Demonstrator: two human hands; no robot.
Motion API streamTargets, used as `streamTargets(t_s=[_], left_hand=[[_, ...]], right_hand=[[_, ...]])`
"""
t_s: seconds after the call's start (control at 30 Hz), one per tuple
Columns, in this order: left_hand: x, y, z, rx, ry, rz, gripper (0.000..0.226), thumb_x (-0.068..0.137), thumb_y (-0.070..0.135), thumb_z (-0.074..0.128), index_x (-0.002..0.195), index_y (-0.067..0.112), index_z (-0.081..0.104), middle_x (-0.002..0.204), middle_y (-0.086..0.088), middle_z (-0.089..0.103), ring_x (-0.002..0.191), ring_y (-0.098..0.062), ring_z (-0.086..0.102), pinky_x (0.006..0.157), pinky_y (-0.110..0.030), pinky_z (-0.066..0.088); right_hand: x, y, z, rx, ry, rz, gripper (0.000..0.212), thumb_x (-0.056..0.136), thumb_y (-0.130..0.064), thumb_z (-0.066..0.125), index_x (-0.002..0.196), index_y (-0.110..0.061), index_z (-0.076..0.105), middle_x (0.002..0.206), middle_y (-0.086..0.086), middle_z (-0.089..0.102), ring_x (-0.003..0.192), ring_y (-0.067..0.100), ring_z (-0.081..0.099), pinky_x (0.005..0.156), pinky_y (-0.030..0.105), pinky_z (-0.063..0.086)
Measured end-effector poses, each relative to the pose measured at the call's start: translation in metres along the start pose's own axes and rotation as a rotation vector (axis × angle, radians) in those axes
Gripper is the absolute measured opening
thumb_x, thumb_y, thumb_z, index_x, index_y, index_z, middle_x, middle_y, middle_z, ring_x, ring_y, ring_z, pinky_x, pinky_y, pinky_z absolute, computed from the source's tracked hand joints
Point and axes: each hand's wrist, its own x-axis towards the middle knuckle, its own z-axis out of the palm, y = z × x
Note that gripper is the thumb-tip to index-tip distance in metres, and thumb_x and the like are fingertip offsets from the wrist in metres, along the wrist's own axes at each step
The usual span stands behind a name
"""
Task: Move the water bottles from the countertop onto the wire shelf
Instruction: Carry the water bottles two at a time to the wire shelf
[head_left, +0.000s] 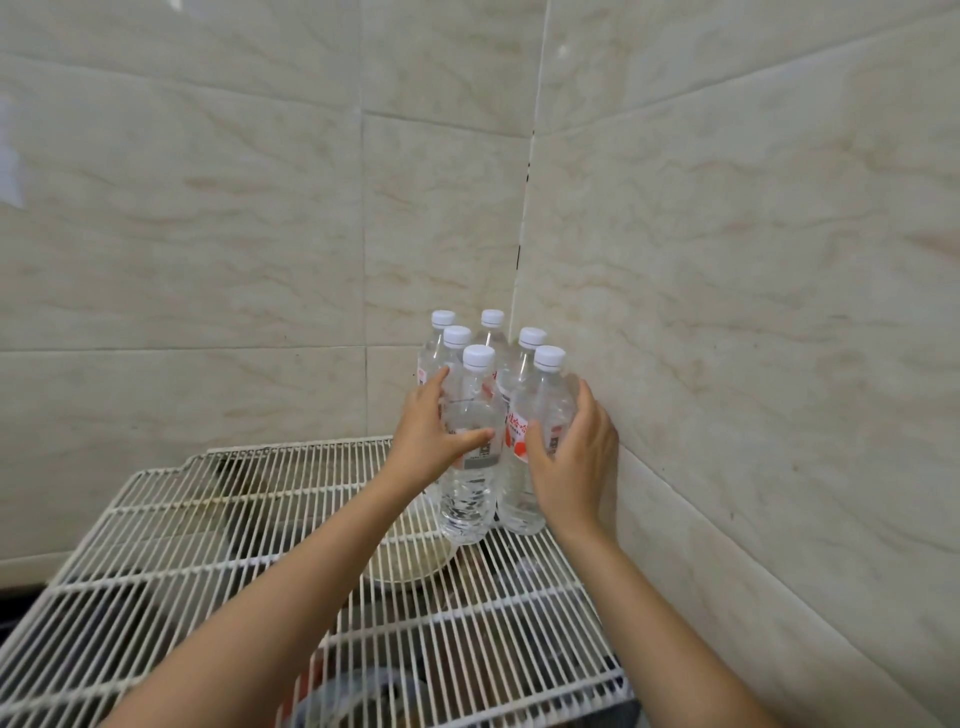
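So all six water bottles (491, 332) I can count are already up on the wire shelf (208, 519), standing upright in a tight cluster at the shelf's far right corner, right where it meets the tiled wall (727, 312). Both hands are on the front pair. The left hand (431, 436) has the front left bottle (467, 499) between thumb and fingers: thumb across the label, fingers reaching up along the side facing the shelf's open left half. The right hand (574, 462) is wrapped around the front right bottle (540, 410), fingers squeezed in on the wall side, thumb on the front. What matters for whatever comes next is that both bottles have their long axis straight up and both sit on the shelf wires, bases down. Each hand comes at its bottle from the shelf's near edge, so the bottle is dead ahead of the palm. Neither hand is really nearer; they're level with each other. My guess is this is the set-down or a final nudge into the corner — letting go should mean pulling back toward the shelf's near edge without tipping a neighbour, since the bottles touch. There's a pale bowl (410, 561) under the shelf, roughly below the front pair. I can't see any countertop from here, so no idea if more bottles are waiting.
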Motion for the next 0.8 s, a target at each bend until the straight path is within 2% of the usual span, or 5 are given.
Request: streamTargets(t_s=[0.1, 0.3, 0.47, 0.63, 0.8], left_hand=[[-0.020, -0.001, -0.009, 0.031, 0.024, 0.015, 0.086, 0.072, 0.030, 0.073, 0.142, 0.023, 0.023, 0.141, -0.008, 0.034, 0.121, -0.018, 0.044, 0.102, -0.033, 0.039], [-0.082, -0.024, -0.058, 0.171, 0.160, -0.073, 0.070, 0.080, 0.025, 0.066, 0.139, 0.016, 0.031, 0.138, -0.012, 0.037, 0.122, -0.024, 0.045, 0.100, -0.036, 0.038], [-0.167, -0.042, -0.135, 0.282, 0.458, -0.144, 0.054, 0.083, 0.016, 0.063, 0.131, 0.010, 0.042, 0.124, -0.007, 0.044, 0.108, -0.014, 0.044, 0.094, -0.030, 0.037], [-0.287, -0.072, -0.212, 0.412, 0.791, -0.384, 0.045, 0.082, 0.010, 0.064, 0.124, 0.007, 0.050, 0.113, 0.001, 0.042, 0.111, -0.021, 0.047, 0.096, -0.038, 0.040], [-0.405, -0.095, -0.277, 0.514, 0.974, -0.654, 0.044, 0.079, 0.008, 0.066, 0.121, 0.005, 0.053, 0.118, -0.015, 0.050, 0.109, -0.032, 0.052, 0.093, -0.042, 0.041]], right_hand=[[-0.019, -0.004, -0.003, 0.086, 0.025, -0.028, 0.075, 0.077, -0.047, 0.037, 0.138, -0.005, 0.031, 0.140, 0.014, 0.040, 0.129, 0.026, 0.035, 0.105, 0.016, 0.017], [-0.060, -0.028, -0.004, 0.180, -0.112, -0.056, 0.071, 0.077, -0.047, 0.034, 0.135, -0.007, 0.035, 0.138, 0.014, 0.041, 0.128, 0.023, 0.035, 0.101, 0.024, 0.025], [-0.116, -0.075, 0.010, 0.335, -0.360, -0.134, 0.067, 0.080, -0.046, 0.039, 0.136, -0.008, 0.034, 0.139, 0.010, 0.038, 0.130, 0.016, 0.031, 0.106, 0.025, 0.021], [-0.185, -0.128, 0.033, 0.482, -0.601, -0.214, 0.051, 0.089, -0.024, 0.054, 0.135, -0.011, 0.037, 0.143, 0.007, 0.034, 0.134, 0.015, 0.027, 0.105, 0.020, 0.017], [-0.265, -0.193, 0.054, 0.505, -0.692, -0.371, 0.059, 0.078, -0.041, 0.047, 0.125, -0.006, 0.051, 0.133, 0.019, 0.047, 0.123, 0.015, 0.028, 0.099, 0.031, 0.028]])
